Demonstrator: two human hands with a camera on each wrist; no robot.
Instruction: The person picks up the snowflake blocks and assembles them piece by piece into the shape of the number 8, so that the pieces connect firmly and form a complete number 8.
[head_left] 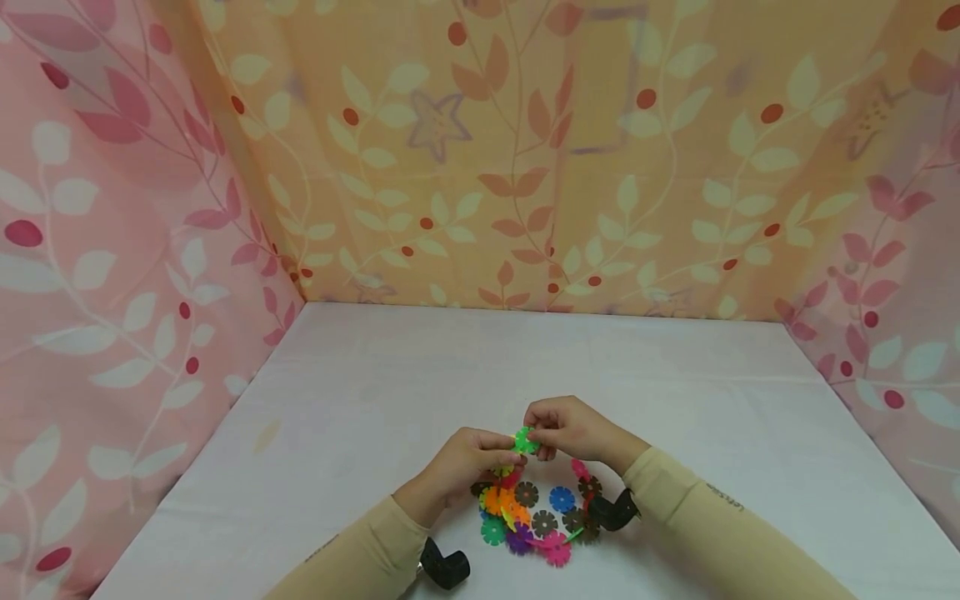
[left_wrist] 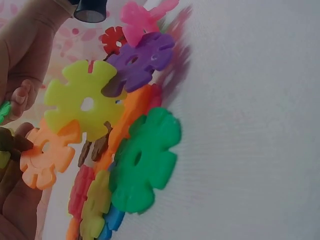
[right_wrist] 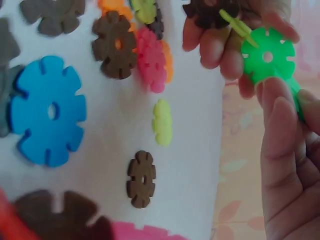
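Note:
Above a pile of colourful slotted plastic discs, both hands meet in the head view. My right hand (head_left: pixel 577 429) pinches a bright green slotted disc (right_wrist: pixel 267 56) between thumb and fingers. Against that disc's edge stands a yellow slotted disc (right_wrist: pixel 239 27), seen nearly edge-on, which runs to a dark brown slotted disc (right_wrist: pixel 207 14). My left hand (head_left: pixel 468 458) holds this yellow and brown group, its fingers (right_wrist: pixel 214 47) curled behind it. A second green piece (right_wrist: pixel 290 92) shows at the right thumb, partly covered.
Below the hands lie loose slotted discs: a blue one (head_left: pixel 562 499), a purple one (head_left: pixel 519 539), a pink one (head_left: pixel 556 550), a dark green one (head_left: pixel 492 530) and several others. White cloth covers the table (head_left: pixel 420 358). Patterned fabric walls (head_left: pixel 510 167) stand around it. Each wrist bears a black camera (head_left: pixel 447 567).

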